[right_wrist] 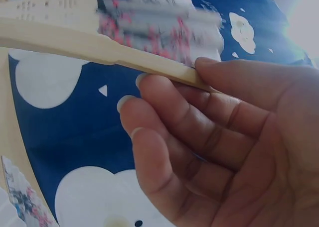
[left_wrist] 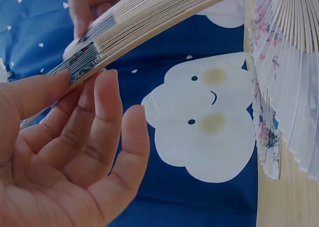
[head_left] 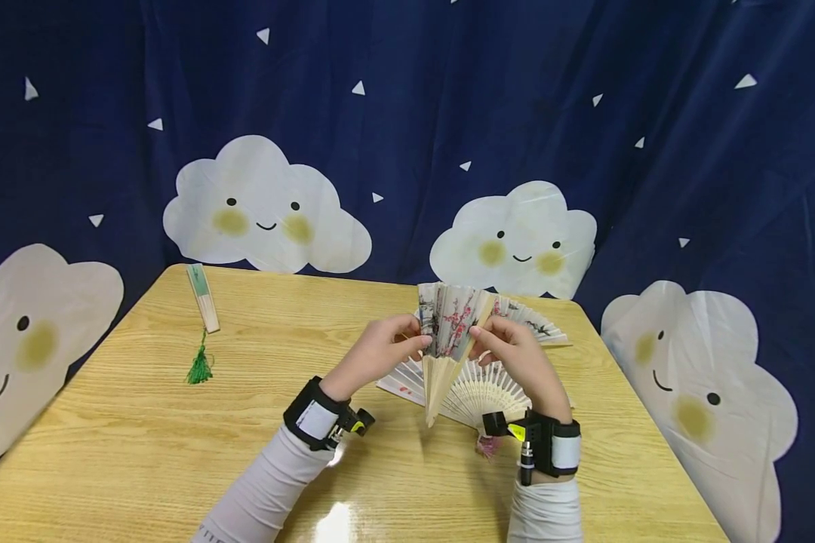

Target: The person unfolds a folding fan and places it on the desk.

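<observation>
A partly spread folding fan (head_left: 453, 320), pale with pink blossom and dark print, is held up by both hands above the table. My left hand (head_left: 382, 348) pinches its left edge between thumb and fingers, and the pleats there lie stacked in the left wrist view. On the other side my right hand (head_left: 518, 358) pinches the wooden outer stick (right_wrist: 144, 62), its other fingers loosely bent. Below and behind lies a spread fan (head_left: 492, 388) with pale ribs, by a pink tassel (head_left: 487, 446). A blossom-printed fan leaf (head_left: 533, 320) shows farther back, partly hidden.
Far left on the wooden table (head_left: 244, 437) lies a folded green and pale fan (head_left: 202, 294) with a green tassel (head_left: 200, 365). A dark blue curtain (head_left: 407, 90) with smiling clouds hangs behind the table and at its sides.
</observation>
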### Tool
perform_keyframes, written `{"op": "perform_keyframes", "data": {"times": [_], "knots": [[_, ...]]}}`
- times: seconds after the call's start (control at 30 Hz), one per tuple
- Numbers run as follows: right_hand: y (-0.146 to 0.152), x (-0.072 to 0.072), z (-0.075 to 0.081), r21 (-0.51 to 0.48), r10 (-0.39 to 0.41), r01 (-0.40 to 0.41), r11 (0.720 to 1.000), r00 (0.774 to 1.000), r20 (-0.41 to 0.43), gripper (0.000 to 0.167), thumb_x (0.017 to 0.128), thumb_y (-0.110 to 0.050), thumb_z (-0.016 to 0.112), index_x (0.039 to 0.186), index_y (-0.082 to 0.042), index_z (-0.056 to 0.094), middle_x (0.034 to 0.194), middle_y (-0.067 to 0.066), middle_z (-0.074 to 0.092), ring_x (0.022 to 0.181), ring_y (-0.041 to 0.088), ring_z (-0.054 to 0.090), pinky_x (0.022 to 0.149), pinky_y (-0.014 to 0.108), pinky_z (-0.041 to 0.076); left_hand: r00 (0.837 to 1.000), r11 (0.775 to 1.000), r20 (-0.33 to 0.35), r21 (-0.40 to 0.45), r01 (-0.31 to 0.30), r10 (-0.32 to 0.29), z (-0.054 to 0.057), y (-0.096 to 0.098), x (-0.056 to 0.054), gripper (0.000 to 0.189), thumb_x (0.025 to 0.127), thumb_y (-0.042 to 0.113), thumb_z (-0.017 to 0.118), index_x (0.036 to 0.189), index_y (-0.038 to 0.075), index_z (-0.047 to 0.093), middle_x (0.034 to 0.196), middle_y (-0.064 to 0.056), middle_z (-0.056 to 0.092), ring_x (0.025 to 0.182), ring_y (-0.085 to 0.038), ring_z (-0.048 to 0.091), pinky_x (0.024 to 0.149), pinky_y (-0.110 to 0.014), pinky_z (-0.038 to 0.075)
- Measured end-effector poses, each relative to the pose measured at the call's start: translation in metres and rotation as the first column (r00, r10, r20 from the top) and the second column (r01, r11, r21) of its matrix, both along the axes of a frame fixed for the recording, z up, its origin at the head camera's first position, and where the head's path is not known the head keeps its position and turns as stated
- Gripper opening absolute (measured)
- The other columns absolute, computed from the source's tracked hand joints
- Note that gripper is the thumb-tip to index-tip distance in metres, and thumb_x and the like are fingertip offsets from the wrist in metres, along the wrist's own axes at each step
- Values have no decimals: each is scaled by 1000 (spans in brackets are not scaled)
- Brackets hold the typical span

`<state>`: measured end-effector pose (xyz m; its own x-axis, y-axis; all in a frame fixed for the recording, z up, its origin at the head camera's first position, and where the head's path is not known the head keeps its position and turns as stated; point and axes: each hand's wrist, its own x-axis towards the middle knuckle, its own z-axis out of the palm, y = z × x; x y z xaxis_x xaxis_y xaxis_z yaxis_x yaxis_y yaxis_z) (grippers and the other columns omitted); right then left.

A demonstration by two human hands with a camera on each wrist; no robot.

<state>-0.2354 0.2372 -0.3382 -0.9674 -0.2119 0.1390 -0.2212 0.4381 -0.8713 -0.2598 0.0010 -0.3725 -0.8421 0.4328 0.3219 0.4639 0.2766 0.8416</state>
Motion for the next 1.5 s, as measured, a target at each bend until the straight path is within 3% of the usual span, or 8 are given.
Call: {"op": "perform_keyframes", "data": {"times": [0.2,0.33,0.5,0.67,0.83,1.03,1.3,1.5], "knots": [[17,1,0,-53,-83,82,995,996,-22,37,99,-27,57,89,9,58,75,2,68,69,13,67,67,33,59,1000,1000,6,18,-15,15,3,-8,-3,17,95,22,64,87,7,64,76,-9,71,66,-8,65,66,-27,54],[29,2,1,-98,-144,140,985,989,-40,38,99,-27,57,88,9,58,72,-7,68,70,11,67,66,29,58,998,998,49,47,-37,34,8,-14,-3,18,95,22,64,91,5,65,80,-12,72,69,-12,67,70,-32,57],[42,6,2,-177,-201,192,965,979,-37,31,99,-29,57,85,-1,61,73,-9,67,73,7,68,68,28,58,993,996,105,64,-67,60,12,-22,-3,22,95,25,63,100,3,65,90,-13,73,78,-21,71,74,-38,59],[51,9,4,-302,-237,222,927,971,-13,25,98,-28,58,84,-8,62,73,-7,68,72,8,69,67,25,57,984,991,167,110,-76,57,16,-30,-5,30,96,29,62,112,4,65,100,-13,73,83,-19,71,79,-42,59],[56,10,4,-450,-275,248,858,962,6,24,98,-25,58,81,-8,61,72,-4,70,69,9,69,65,25,58,976,979,212,184,-88,48,19,-37,-6,30,97,29,60,113,4,64,100,-14,71,82,-16,69,81,-39,58],[58,10,5,-549,-348,308,777,937,33,23,97,-23,60,80,-10,65,72,-3,70,68,10,68,64,25,58,973,955,228,275,-107,43,21,-41,-7,27,99,22,58,118,4,62,95,-11,70,78,-13,68,80,-36,59],[60,10,4,-700,-439,347,624,897,53,18,95,-16,63,80,-7,65,69,1,70,63,14,68,58,25,57,966,897,260,425,-124,10,20,-44,-7,30,98,17,59,123,1,58,88,5,70,73,-10,68,79,-35,59],[66,10,4,-798,-443,330,504,892,89,13,92,-11,66,82,-3,64,69,4,67,61,16,69,55,25,57,949,852,314,492,-182,21,19,-44,-8,33,95,15,63,124,1,58,86,6,70,73,-10,68,77,-33,58]]}}
